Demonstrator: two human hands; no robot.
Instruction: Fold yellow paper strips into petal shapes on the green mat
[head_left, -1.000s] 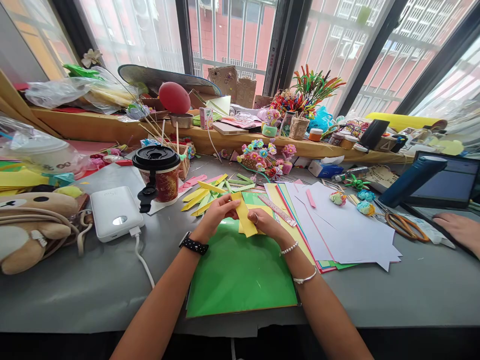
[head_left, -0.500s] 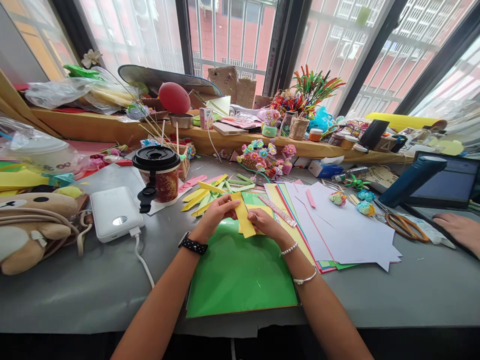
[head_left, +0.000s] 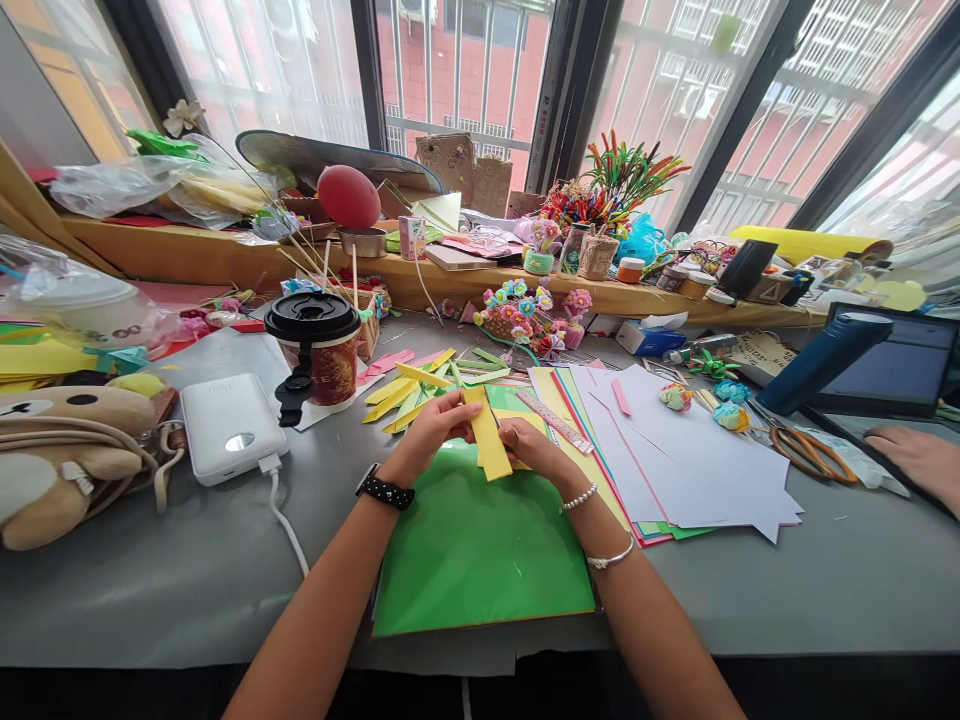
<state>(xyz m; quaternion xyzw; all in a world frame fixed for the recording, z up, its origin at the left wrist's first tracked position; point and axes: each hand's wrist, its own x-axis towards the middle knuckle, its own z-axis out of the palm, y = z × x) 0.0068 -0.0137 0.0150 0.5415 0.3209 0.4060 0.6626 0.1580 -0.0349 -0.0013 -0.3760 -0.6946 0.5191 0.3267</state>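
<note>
Above a green sheet (head_left: 487, 550), my left hand (head_left: 435, 425) pinches the upper part of a yellow paper strip (head_left: 491, 448). The strip is tilted, its lower end pointing toward me. My right hand (head_left: 536, 448) is closed at the strip's right edge, around what looks like a small pair of scissors (head_left: 493, 411); only a thin dark blade shows, the rest is hidden by the fingers. More yellow paper lies beneath the hands. Just beyond my left hand are cut, folded yellow and green paper pieces (head_left: 409, 388). A pink patterned ruler (head_left: 555, 422) lies beyond my right hand.
White and coloured sheets (head_left: 675, 460) are stacked on the right, with orange-handled scissors (head_left: 814, 455) past them. A lidded cup (head_left: 322, 350) and a white power bank (head_left: 232, 428) stand left. Another person's hand (head_left: 919, 460) rests at far right, near a laptop (head_left: 892, 360).
The yellow strip has shifted very slightly toward me and its angle has changed a little. My right hand's fingers have moved slightly along its edge; the surroundings look the same.
</note>
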